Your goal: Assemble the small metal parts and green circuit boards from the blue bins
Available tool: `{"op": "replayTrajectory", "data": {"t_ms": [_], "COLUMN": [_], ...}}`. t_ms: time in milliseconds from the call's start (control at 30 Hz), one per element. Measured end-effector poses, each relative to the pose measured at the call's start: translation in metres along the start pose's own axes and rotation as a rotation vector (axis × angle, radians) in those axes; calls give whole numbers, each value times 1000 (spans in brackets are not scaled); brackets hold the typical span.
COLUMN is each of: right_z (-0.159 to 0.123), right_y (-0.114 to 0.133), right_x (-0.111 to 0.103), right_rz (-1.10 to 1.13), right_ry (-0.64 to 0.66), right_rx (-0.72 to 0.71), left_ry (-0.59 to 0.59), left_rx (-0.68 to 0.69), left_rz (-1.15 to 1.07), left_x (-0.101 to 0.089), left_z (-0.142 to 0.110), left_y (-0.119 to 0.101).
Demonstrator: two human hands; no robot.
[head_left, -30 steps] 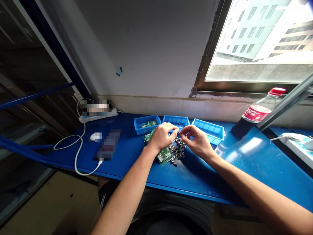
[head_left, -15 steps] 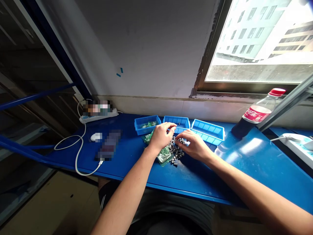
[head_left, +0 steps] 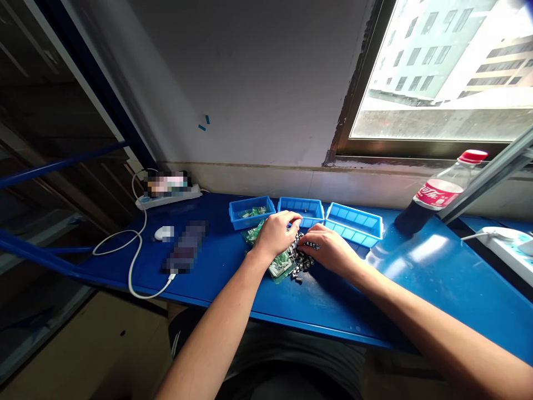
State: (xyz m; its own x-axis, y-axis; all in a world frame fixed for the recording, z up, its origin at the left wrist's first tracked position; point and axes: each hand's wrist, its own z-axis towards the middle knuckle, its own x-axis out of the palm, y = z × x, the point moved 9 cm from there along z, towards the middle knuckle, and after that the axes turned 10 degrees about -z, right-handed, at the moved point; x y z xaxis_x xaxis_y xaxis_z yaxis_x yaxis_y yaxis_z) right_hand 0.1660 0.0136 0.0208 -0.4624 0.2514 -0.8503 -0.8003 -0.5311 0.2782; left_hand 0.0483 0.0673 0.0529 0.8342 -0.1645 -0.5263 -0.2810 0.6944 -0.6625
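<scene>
My left hand (head_left: 275, 233) is above a heap of small green circuit boards (head_left: 280, 266), its fingers curled toward the thumb. Whatever may be between those fingertips is too small to make out. Close beside it, my right hand (head_left: 328, 248) reaches into a pile of small dark, shiny metal parts (head_left: 303, 263), fingers bent down and drawn together. Its fingertips touch the parts, but what they grip is hidden. The boards lie to the left of the metal parts, touching them.
Three blue plastic boxes stand behind my hands: a left box (head_left: 231, 218) with green boards, a middle box (head_left: 320, 211) with a small dark piece, and a right box (head_left: 380, 229). A cola bottle (head_left: 437, 194) leans at right. A phone (head_left: 186, 247) with a white cable lies left.
My right hand has turned palm-down and its fingers have lowered over the metal parts. My left hand has shifted slightly, its fingers still curled.
</scene>
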Motion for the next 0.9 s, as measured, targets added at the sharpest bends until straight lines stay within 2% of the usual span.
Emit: {"op": "replayTrajectory", "data": {"t_ms": [200, 367, 600, 667, 833, 900], "right_z": [0, -2, -9, -10, -8, -6], "right_y": [-9, -19, -38, -41, -41, -39], "right_x": [-5, -11, -13, -12, -8, -10], "right_rz": [70, 210, 739, 815, 815, 716], "right_ry": [-55, -141, -278, -304, -270, -252], "right_rx": [95, 213, 420, 458, 457, 414], "left_ry": [5, 2, 98, 123, 142, 117], "left_rx": [-7, -19, 21, 23, -4, -12], "left_rz": [2, -2, -101, -156, -232, -212], "left_x": [0, -1, 7, 10, 13, 12], "left_z": [0, 1, 0, -1, -3, -2], "left_y": [-1, -2, -11, -15, -13, -9]}}
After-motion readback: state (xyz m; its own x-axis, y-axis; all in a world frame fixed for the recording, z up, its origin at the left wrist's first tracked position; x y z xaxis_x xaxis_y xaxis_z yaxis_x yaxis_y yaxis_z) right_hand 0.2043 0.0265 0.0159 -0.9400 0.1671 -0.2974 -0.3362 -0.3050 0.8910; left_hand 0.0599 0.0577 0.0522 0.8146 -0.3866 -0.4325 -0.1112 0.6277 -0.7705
